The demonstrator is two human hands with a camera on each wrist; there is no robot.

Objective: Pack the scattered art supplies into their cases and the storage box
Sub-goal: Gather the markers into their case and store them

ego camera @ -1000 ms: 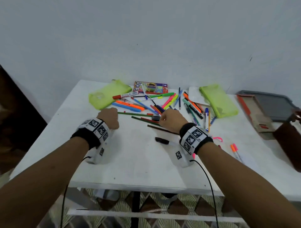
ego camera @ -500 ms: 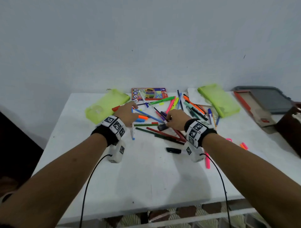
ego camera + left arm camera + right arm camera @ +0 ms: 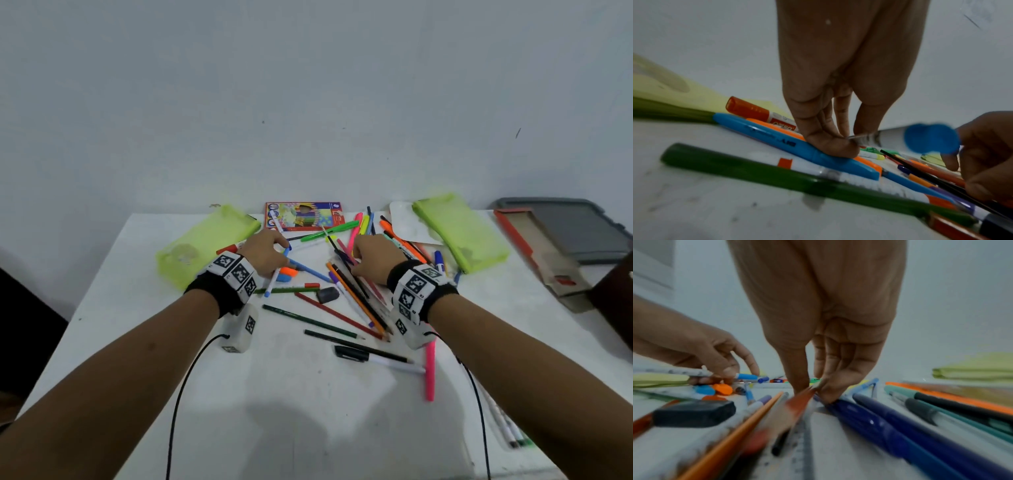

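A pale wall backs the white tabletop [image 3: 144, 359]; we judge packing barely begun. Pens and pencils lie scattered mid-frame, both green pencil cases [image 3: 205, 240] flat at the upper left and upper right, the grey storage box [image 3: 579, 229] at far right. Our left hand [image 3: 263, 251] pinches a blue-capped white pen [image 3: 900, 139]; our right hand [image 3: 375, 255] pinches a blurred reddish pencil [image 3: 797, 404]. No label reads clearly.

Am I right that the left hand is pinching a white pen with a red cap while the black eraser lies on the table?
Not quite: the cap is blue. The left wrist view shows the left hand pinching the white pen. The black eraser lies on the table.
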